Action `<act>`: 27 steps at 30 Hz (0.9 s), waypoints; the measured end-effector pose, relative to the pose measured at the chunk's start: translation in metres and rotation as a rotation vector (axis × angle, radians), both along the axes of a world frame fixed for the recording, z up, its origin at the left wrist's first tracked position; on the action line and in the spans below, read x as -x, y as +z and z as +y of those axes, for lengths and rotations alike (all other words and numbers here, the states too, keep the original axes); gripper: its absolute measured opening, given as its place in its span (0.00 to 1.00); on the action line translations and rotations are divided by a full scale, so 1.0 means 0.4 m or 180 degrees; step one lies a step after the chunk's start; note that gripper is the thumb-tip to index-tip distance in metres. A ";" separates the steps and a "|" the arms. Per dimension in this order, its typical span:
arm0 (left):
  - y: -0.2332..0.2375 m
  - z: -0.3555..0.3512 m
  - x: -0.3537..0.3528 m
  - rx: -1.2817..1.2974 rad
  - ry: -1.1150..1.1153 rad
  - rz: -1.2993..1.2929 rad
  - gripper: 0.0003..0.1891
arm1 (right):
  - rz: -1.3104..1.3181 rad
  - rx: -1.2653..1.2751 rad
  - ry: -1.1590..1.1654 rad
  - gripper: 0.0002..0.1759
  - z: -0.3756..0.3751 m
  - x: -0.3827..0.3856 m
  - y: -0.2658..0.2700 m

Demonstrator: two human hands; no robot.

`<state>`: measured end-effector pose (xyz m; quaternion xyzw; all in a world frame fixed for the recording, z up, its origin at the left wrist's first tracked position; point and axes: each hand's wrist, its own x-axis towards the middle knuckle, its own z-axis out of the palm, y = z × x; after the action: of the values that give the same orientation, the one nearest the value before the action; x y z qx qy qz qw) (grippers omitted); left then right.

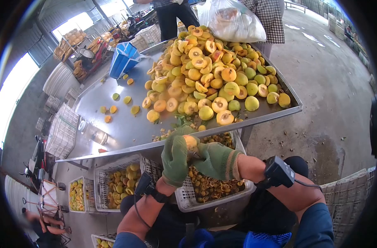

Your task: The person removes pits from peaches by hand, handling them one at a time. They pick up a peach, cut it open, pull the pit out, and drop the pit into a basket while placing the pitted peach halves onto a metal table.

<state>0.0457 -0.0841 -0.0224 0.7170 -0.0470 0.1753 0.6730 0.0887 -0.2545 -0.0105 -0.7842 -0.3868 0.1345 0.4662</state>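
My left hand point(174, 160), in a green knit glove, is closed around a yellow peach half point(191, 143) at the front edge of the metal table. Against it from the right presses my right hand point(216, 160), gloved the same way, its fingers curled. What the right fingers grip is hidden. Just beneath both hands sits a white plastic crate point(189, 207) with many brown pits and scraps point(215, 189). A large heap of halved peaches point(205, 74) rises on the table beyond the hands.
The metal table point(83, 120) has a raised rim and bears a blue bag point(124, 60), a clear jar point(93, 133) and a few loose halves. Crates of fruit point(99, 194) stand at the left. Two people point(178, 14) stand behind, near a white plastic bag point(234, 22).
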 end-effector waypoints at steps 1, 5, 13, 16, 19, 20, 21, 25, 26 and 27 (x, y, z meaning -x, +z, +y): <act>-0.001 -0.001 0.002 -0.0006 0.0004 -0.0033 0.21 | 0.0020 -0.0036 0.0056 0.13 0.000 -0.005 -0.011; -0.010 -0.016 0.003 0.0003 0.0044 -0.0193 0.22 | 0.0148 -0.0153 0.0206 0.12 -0.005 -0.007 -0.027; -0.032 -0.032 0.000 -0.0105 0.0153 -0.0519 0.23 | -0.0314 0.0130 -0.0235 0.11 0.002 0.026 -0.050; -0.027 -0.039 -0.006 -0.0177 0.0074 -0.0762 0.25 | 0.1110 -0.0853 0.0107 0.12 0.018 0.019 -0.068; -0.022 -0.030 -0.013 -0.0016 -0.0161 -0.0643 0.26 | 0.0607 -0.0113 0.0098 0.11 -0.003 -0.002 -0.006; -0.030 -0.027 -0.014 -0.0002 -0.0209 -0.0695 0.26 | 0.0903 -0.0017 0.0180 0.11 -0.008 -0.004 0.012; -0.037 -0.025 -0.017 0.0010 -0.0267 -0.0746 0.27 | 0.1197 0.0073 0.0253 0.11 -0.014 -0.005 0.030; -0.065 -0.020 -0.015 -0.0206 -0.0091 -0.0823 0.27 | 0.2069 0.0097 0.0369 0.10 -0.036 0.003 0.085; -0.061 -0.016 -0.012 -0.0304 -0.0072 -0.0846 0.26 | 0.2262 0.0143 0.0407 0.10 -0.041 0.003 0.097; -0.056 -0.012 -0.009 -0.0402 -0.0045 -0.0874 0.26 | 0.2449 0.0194 0.0451 0.10 -0.046 0.001 0.110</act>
<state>0.0492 -0.0887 -0.0447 0.7269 -0.1546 0.2636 0.6151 0.0884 -0.2731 0.0337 -0.6613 -0.2328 0.4620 0.5432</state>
